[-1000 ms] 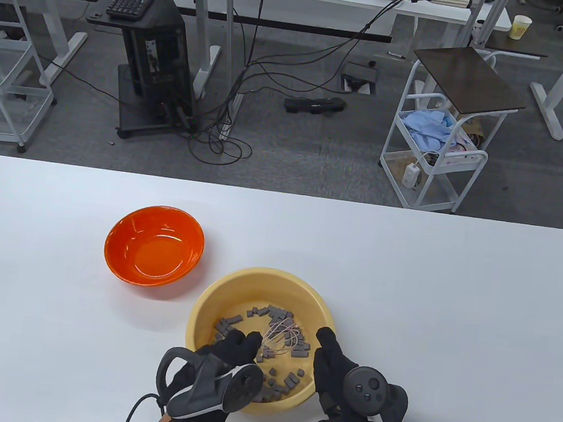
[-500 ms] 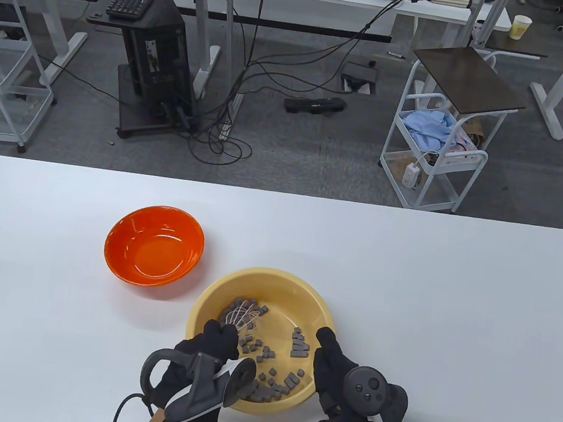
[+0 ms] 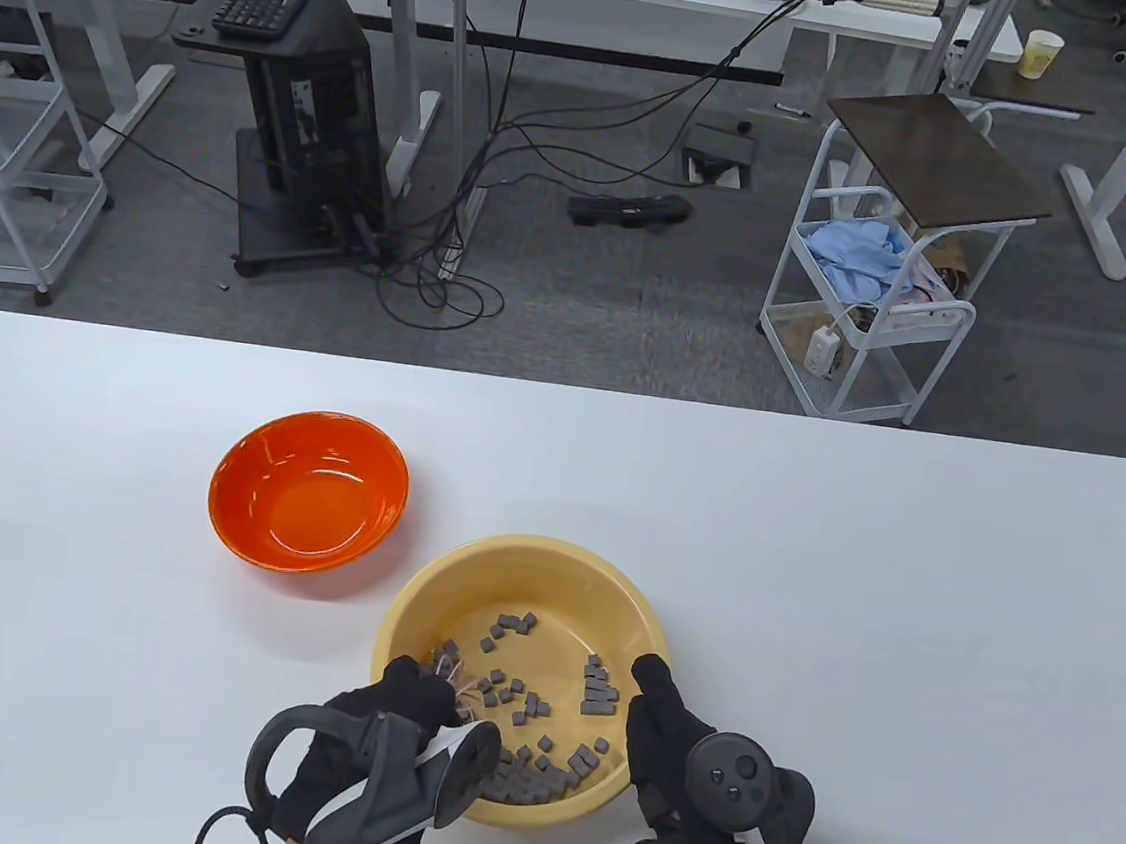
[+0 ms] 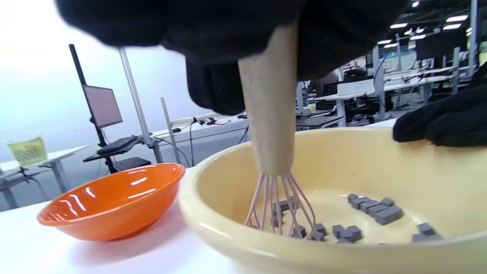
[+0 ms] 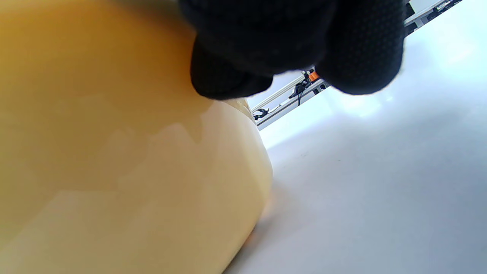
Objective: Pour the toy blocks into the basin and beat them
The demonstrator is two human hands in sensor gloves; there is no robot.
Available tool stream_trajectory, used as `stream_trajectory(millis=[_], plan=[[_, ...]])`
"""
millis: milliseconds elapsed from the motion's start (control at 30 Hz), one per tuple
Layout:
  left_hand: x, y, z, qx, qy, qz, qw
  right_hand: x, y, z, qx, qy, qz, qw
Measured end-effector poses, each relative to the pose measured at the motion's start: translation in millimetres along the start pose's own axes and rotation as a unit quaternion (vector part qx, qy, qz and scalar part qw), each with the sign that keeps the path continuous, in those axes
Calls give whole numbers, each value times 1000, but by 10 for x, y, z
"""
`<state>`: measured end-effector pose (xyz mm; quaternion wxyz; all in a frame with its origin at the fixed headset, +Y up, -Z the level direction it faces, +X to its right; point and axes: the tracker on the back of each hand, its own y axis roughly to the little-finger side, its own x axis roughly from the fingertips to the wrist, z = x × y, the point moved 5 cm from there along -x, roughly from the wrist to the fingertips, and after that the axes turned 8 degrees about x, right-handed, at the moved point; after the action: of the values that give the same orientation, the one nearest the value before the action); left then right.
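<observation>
A yellow basin [image 3: 548, 563] stands near the table's front edge, with several small grey toy blocks [image 3: 533, 710] scattered over its bottom. My left hand [image 3: 408, 702] grips the wooden handle of a whisk [image 4: 271, 114], whose pink wires [image 4: 283, 207] stand among the blocks at the basin's near-left side. My right hand [image 3: 657, 719] holds the basin's right rim, thumb inside and fingers on the outer wall [image 5: 152, 152]. The orange bowl [image 3: 309, 491] sits empty to the basin's upper left.
Bare white table [image 3: 906, 599] stretches to the right and behind the basin. Beyond the far edge are a floor with cables, a white trolley [image 3: 875, 274] and desks.
My left hand has swept the whisk from the basin's right middle to its far left, then back toward the near-left side, pushing blocks about. The right hand and the basin stayed put.
</observation>
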<state>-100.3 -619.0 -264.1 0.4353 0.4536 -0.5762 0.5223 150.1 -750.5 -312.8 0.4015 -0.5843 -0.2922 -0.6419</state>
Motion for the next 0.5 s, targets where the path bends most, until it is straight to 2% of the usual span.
stream_trajectory(millis=[300,433,500], plan=[[43,-2,-75,63,-13,37,997,0,1,-3,0,1,-1,1000],[17,-44,-21,128,2,67,990,1,2,-3,0,1,-2,1000],[-5,-86,33,131,19,75,988,1,0,-3,0,0,-1,1000]])
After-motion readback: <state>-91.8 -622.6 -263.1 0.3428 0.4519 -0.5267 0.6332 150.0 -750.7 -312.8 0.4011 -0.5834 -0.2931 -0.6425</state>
